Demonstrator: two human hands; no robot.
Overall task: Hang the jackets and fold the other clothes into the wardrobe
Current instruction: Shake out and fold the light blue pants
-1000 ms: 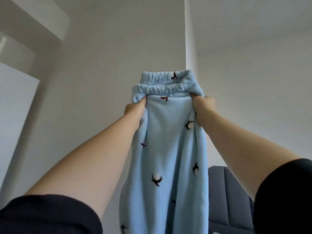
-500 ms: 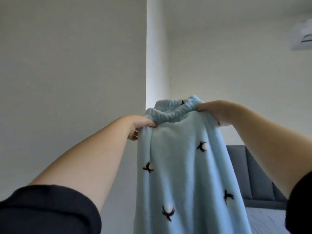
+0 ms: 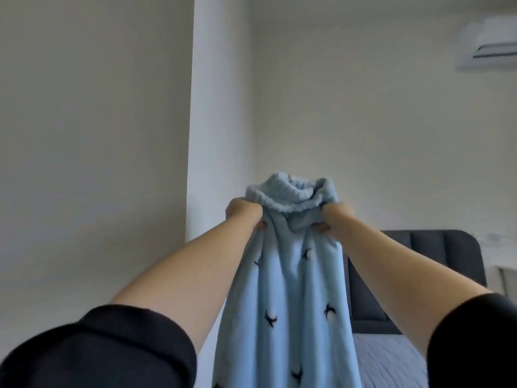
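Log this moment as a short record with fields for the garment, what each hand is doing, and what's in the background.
garment: light blue fleece pants with small dark motifs, held up by the elastic waistband, hanging down
left hand: grip on the waistband's left side
right hand: grip on the waistband's right side
fold state: not yet folded
background: dark grey headboard, bed, air conditioner high on the wall
wardrobe: not in view

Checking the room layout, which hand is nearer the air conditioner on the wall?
Right. The right hand grips the blue garment below-left of the air conditioner; the left hand grips the waistband farther left.
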